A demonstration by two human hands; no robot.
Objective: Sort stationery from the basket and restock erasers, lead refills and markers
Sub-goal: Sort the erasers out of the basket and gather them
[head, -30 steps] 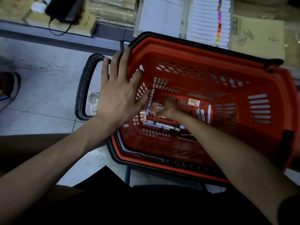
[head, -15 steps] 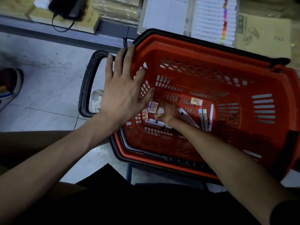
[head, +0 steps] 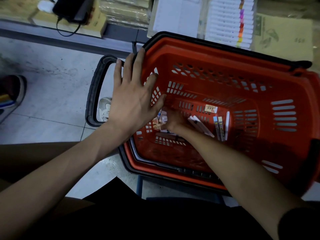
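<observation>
A red plastic basket (head: 225, 54) with a black rim stands in front of me. My left hand (head: 133, 99) lies flat and spread on its left rim. My right hand (head: 174, 121) reaches down to the basket floor, fingers curled around small packaged erasers (head: 161, 118) at the left end. More items lie on the floor: a boxed eraser (head: 210, 108), white markers (head: 200, 125), and slim lead refill cases (head: 218, 127) beside a white pen (head: 227, 123). What exactly the right hand holds is partly hidden by my left thumb.
The basket's black handle (head: 94, 90) hangs over the tiled floor at the left. A shelf behind holds a rack of white markers with coloured caps (head: 230, 23), white packs (head: 174, 14), cardboard boxes (head: 284, 35) and a black device with a cable (head: 72, 9). A shoe (head: 12, 94) stands at far left.
My right hand has shifted a little left along the basket floor and closed over the small packs. Several white markers have rolled right of it. My left hand stays on the rim.
</observation>
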